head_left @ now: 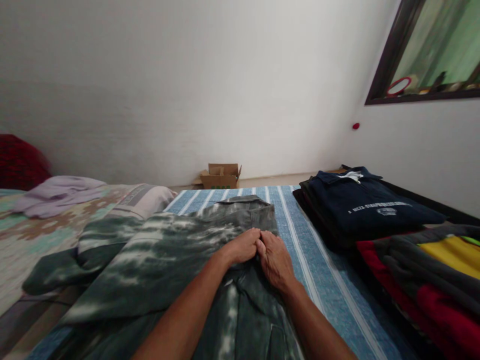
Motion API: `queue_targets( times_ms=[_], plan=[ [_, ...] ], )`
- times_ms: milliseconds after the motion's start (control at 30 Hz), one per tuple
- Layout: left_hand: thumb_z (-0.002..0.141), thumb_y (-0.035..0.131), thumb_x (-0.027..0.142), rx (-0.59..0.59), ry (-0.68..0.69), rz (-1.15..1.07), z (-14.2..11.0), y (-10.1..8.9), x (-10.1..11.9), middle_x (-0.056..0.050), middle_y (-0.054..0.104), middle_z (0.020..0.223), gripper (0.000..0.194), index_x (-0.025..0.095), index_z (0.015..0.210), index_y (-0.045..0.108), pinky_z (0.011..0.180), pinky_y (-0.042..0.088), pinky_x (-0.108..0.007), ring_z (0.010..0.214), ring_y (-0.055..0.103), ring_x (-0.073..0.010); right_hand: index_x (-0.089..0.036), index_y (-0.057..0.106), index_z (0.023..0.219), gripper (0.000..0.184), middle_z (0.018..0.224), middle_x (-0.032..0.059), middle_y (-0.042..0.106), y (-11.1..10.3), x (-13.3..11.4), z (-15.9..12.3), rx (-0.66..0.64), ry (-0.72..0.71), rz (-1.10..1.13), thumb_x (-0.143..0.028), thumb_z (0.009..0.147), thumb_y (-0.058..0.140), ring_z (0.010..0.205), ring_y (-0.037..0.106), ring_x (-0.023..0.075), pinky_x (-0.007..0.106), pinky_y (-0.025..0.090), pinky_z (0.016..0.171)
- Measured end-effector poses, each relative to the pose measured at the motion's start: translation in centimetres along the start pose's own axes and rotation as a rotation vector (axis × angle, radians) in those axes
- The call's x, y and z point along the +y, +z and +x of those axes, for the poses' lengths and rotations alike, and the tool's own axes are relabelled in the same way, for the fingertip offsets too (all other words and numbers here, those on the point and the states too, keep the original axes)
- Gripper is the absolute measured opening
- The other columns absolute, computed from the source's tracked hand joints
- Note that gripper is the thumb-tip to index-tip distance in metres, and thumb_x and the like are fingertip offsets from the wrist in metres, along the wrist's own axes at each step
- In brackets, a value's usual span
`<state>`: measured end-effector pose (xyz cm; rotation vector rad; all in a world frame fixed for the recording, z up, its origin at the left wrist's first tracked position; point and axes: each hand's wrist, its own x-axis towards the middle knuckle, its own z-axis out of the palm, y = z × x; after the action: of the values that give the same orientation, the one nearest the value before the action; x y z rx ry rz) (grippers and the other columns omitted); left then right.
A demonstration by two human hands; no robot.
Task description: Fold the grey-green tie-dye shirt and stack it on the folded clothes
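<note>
A dark green and white tie-dye jacket lies spread on the bed, with a sleeve reaching out to the left. Its grey collar end points toward the far side. My left hand is closed, its fingers curled into the cloth near the middle of the jacket. Right beside it, touching it, my right hand is closed on the same cloth. The fingertips of both hands are partly hidden where they meet.
A blue striped sheet covers the bed. Folded dark clothes and red-grey-yellow ones are stacked at the right. At the left lie a patterned blanket and lilac cloth. An open cardboard box stands beyond the bed.
</note>
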<state>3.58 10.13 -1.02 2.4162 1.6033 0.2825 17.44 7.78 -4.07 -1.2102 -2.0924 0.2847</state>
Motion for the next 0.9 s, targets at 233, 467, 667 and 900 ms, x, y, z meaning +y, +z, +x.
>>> queue_targets(
  times_ms=[233, 467, 667, 900],
  plan=[
    [0.086, 0.040, 0.017, 0.081, -0.049, 0.156, 6.2, -1.4, 0.9, -0.010, 0.061, 0.119, 0.031, 0.014, 0.110, 0.059, 0.097, 0.041, -0.029, 0.111, 0.055, -0.0189, -0.015, 0.050, 0.124, 0.038, 0.126, 0.0145, 0.052, 0.9, -0.3, -0.4, -0.017, -0.053, -0.149, -0.032, 0.091, 0.045, 0.121, 0.042, 0.0276, 0.047, 0.029, 0.101],
    [0.091, 0.036, 0.017, 0.131, -0.123, 0.219, 10.6, 1.7, -0.3, -0.012, 0.045, 0.138, 0.032, 0.015, 0.118, 0.054, 0.106, 0.029, -0.042, 0.127, 0.040, -0.0233, -0.014, 0.055, 0.119, 0.037, 0.128, 0.0152, 0.051, 0.7, -0.6, -0.4, -0.048, -0.042, -0.173, -0.036, 0.091, 0.043, 0.124, 0.039, 0.0288, 0.047, 0.028, 0.104],
    [0.089, 0.033, 0.013, 0.209, -0.228, 0.272, 11.3, 1.1, -0.9, -0.014, 0.062, 0.112, 0.033, 0.012, 0.105, 0.062, 0.093, 0.041, -0.039, 0.109, 0.054, -0.0261, -0.012, 0.055, 0.119, 0.038, 0.132, 0.0169, 0.049, 0.7, -0.7, -0.3, -0.077, -0.009, -0.185, -0.034, 0.091, 0.042, 0.128, 0.036, 0.0302, 0.047, 0.025, 0.106],
    [0.081, 0.049, 0.018, 0.175, -0.377, 0.239, 14.0, -0.6, -0.9, -0.015, 0.068, 0.099, 0.024, 0.013, 0.092, 0.069, 0.081, 0.047, -0.032, 0.098, 0.061, -0.0264, -0.012, 0.056, 0.119, 0.040, 0.133, 0.0174, 0.048, 0.2, -1.0, -0.2, -0.108, 0.027, -0.162, -0.038, 0.091, 0.044, 0.129, 0.035, 0.0292, 0.045, 0.022, 0.108]
  ],
)
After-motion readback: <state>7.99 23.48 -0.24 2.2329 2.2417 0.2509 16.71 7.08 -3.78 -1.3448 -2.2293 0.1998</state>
